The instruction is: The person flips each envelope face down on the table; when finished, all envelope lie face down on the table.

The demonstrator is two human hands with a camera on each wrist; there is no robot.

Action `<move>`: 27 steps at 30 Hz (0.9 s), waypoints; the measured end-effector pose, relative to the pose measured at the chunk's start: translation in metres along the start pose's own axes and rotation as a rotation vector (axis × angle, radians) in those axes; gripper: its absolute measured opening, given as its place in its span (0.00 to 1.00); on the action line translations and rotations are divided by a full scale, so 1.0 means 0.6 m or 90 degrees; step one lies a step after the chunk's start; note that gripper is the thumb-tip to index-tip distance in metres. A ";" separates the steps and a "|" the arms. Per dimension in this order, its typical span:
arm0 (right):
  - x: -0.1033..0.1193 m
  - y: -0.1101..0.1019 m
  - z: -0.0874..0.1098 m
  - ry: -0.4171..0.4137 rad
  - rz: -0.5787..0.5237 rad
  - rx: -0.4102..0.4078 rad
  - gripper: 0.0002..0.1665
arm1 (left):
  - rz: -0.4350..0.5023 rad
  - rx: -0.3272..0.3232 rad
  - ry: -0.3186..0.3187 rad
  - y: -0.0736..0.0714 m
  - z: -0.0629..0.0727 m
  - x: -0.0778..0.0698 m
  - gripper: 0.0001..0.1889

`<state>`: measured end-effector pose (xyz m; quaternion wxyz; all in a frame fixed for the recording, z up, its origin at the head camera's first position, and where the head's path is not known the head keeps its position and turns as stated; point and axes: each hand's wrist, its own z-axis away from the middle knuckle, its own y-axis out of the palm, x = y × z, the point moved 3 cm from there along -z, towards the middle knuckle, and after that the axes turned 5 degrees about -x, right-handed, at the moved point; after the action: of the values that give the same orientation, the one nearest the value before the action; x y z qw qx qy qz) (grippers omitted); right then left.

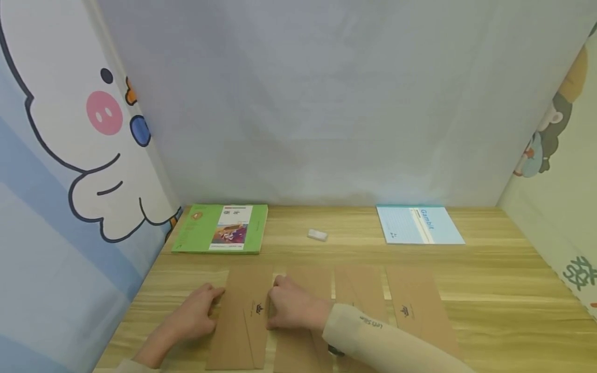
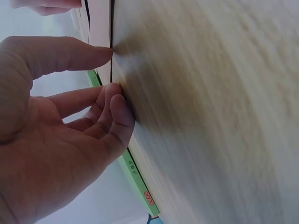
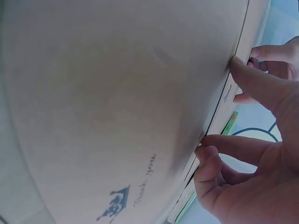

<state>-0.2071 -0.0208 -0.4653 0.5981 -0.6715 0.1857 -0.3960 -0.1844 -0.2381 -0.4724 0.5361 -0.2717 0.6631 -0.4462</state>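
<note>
Several brown kraft envelopes lie side by side on the wooden table. The leftmost envelope point(image 1: 237, 321) has a small crown print on its flap. At its left edge, my left hand point(image 1: 193, 313) touches with the thumb and fingertips set apart. My right hand point(image 1: 298, 305) reaches over the second envelope point(image 1: 305, 280), its thumb and fingertips at the leftmost one's right edge. To the right are a third envelope point(image 1: 359, 285), partly under the right sleeve, and a fourth envelope point(image 1: 412, 290). In the right wrist view, a nearby envelope point(image 3: 117, 107) shows a crown and "Thank you".
A green book point(image 1: 196, 233) lies at the table's back left. A white eraser-like block point(image 1: 318, 235) sits at the back middle. The light blue notebook point(image 1: 401, 228) lies at the back right. Grey cloth point(image 1: 317, 114) hangs behind the table, with printed cloths at both sides.
</note>
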 end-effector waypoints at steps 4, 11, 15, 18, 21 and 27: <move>-0.002 0.003 -0.001 0.000 -0.003 -0.002 0.27 | 0.006 -0.004 -0.007 0.003 -0.001 0.000 0.37; -0.003 0.004 -0.002 0.002 -0.011 -0.006 0.27 | 0.018 -0.018 0.005 0.003 -0.002 -0.002 0.34; -0.002 0.002 -0.003 0.001 -0.008 -0.009 0.27 | 0.030 -0.023 -0.002 0.004 -0.002 0.000 0.32; 0.000 0.003 -0.002 0.002 -0.004 -0.007 0.26 | 0.036 -0.023 -0.005 0.006 0.000 0.002 0.31; 0.002 0.004 -0.002 0.005 -0.003 -0.005 0.25 | 0.034 -0.025 -0.005 0.008 0.001 0.004 0.31; 0.001 0.005 -0.002 0.014 0.002 -0.007 0.26 | 0.067 -0.045 0.004 0.007 -0.001 0.004 0.32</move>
<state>-0.2068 -0.0227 -0.4678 0.5930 -0.6701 0.1952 -0.4015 -0.1853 -0.2379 -0.4770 0.5466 -0.2536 0.6938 -0.3943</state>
